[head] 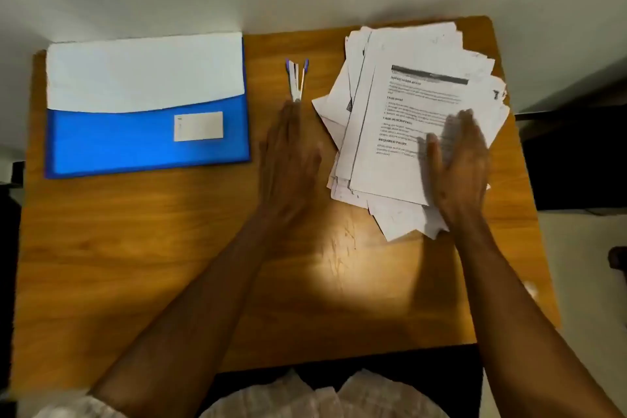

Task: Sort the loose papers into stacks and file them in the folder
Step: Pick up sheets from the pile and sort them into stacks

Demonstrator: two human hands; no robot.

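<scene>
the top printed white sheet (412, 125) of the untidy paper pile carries bold headings, of which only "required props" can be made out; the smaller print is too blurred. the white label (198, 126) on the blue plastic folder (146, 146) cannot be read

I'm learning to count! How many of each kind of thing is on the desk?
Folder: 1
Pile of loose papers: 1 (sheets too many to count)
Bundle of pens: 1 (how many pens is unclear)
Total: 3 kinds of things
</scene>
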